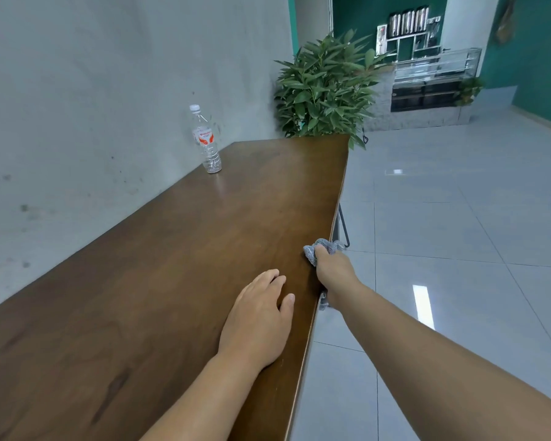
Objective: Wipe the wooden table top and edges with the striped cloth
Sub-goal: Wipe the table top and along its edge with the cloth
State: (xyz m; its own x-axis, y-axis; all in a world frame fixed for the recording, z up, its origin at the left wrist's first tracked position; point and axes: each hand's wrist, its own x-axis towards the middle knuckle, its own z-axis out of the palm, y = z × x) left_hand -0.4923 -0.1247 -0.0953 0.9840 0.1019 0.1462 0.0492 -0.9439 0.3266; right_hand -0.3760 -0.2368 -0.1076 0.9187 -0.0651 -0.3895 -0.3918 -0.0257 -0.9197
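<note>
At table (172, 265) edge, cloth (312, 253) under right hand (334, 275)

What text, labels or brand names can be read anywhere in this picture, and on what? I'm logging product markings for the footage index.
Water bottle label: red and white with an orange emblem; a red brand word runs across the top, too blurred to read.
Shelf unit on the far green wall: containers and small items, any print too small to read.
Wooden table, striped cloth: no text visible.
</note>
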